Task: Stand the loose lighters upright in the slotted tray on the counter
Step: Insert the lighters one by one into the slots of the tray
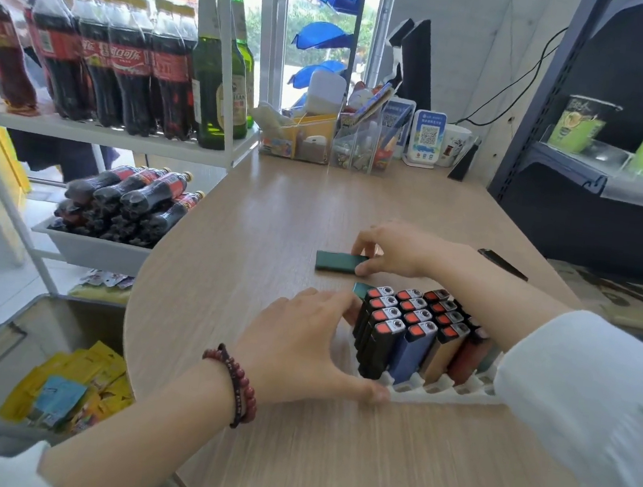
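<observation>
A white slotted tray (439, 394) sits on the wooden counter (275, 219) with several lighters (413, 330) standing upright in it, orange buttons on top. My left hand (302, 347) rests against the tray's left side, thumb at its front corner, fingers touching the nearest lighters. Beyond the tray a teal lighter (335, 262) lies flat on the counter, and my right hand (394, 250) pinches its right end. Another teal lighter (360, 289) peeks out behind my left fingers, mostly hidden.
A black pen (502, 264) lies to the right of my right arm. Clear organisers (322, 141), a QR stand (426, 137) and a mug (455, 144) line the counter's far end. A bottle shelf (106, 136) stands left, a dark rack (594, 171) right.
</observation>
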`<state>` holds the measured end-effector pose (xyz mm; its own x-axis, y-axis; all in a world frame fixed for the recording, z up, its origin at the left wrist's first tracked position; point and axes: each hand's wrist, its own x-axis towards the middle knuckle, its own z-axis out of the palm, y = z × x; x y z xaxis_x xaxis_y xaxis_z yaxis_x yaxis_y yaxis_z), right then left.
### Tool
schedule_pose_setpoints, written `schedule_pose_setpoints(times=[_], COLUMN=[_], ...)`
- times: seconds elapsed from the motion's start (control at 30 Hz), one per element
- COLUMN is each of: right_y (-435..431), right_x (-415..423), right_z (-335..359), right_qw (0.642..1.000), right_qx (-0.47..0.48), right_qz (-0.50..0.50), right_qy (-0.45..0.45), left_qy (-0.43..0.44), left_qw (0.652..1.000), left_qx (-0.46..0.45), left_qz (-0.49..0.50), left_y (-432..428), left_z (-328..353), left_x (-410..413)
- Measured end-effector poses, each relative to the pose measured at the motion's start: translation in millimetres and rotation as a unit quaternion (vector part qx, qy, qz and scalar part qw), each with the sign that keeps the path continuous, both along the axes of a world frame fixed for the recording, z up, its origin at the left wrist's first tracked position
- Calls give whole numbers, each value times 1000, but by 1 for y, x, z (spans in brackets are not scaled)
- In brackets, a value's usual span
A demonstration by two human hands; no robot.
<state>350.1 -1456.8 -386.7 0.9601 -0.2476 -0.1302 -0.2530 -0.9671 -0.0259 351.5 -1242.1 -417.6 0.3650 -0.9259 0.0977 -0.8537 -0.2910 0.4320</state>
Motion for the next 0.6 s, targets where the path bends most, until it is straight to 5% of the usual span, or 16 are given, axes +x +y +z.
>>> schedule_pose_setpoints(times=[0.3, 0.6], right_y=[9, 22], right_x=[-34, -112], right_z=[31, 65], right_qw=[993, 961], right_qx=[-28, 59], right_qz=[21, 26], right_qy=[-113, -269], left_qy=[0, -44], left_qw=[1000, 999], left_qx=[0, 7], left_qz=[22, 5], left_y=[-1, -10], left_z=[0, -2], left_x=[-1, -11])
